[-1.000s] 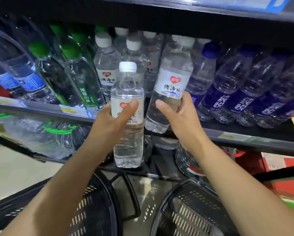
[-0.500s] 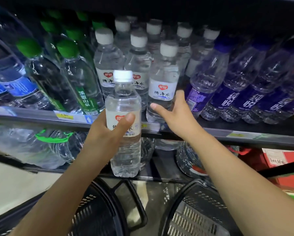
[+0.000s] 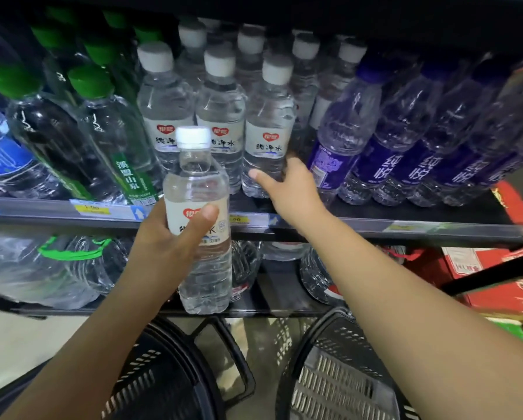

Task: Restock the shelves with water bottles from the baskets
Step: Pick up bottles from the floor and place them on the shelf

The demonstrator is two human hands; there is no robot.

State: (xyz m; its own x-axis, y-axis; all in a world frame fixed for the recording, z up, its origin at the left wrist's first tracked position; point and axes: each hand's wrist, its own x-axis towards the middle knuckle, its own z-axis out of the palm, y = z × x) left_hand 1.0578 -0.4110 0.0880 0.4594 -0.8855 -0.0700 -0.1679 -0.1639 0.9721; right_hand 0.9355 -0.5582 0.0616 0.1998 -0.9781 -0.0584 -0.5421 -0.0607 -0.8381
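Note:
My left hand point(image 3: 163, 237) grips a clear white-capped water bottle point(image 3: 201, 180) by its label, upright in front of the shelf edge point(image 3: 375, 228). My right hand point(image 3: 293, 192) reaches onto the shelf and holds the lower part of another white-capped bottle point(image 3: 268, 125), thumb across its front and fingers round its right side. That bottle stands upright as the right one of three in the front row of the same brand. Two black plastic baskets point(image 3: 163, 374) point(image 3: 339, 374) sit on the floor below my arms; I see no bottles in the parts that show.
Green-capped bottles point(image 3: 108, 131) stand left of the white-capped rows and purple-labelled bottles point(image 3: 384, 137) fill the right. The lower shelf holds large water jugs point(image 3: 57, 268). Red cartons point(image 3: 490, 277) are stacked at the lower right.
My right hand has set its bottle upright on the shelf beside the other two front bottles. My left hand has kept its bottle in front of the shelf edge. The view has tilted down.

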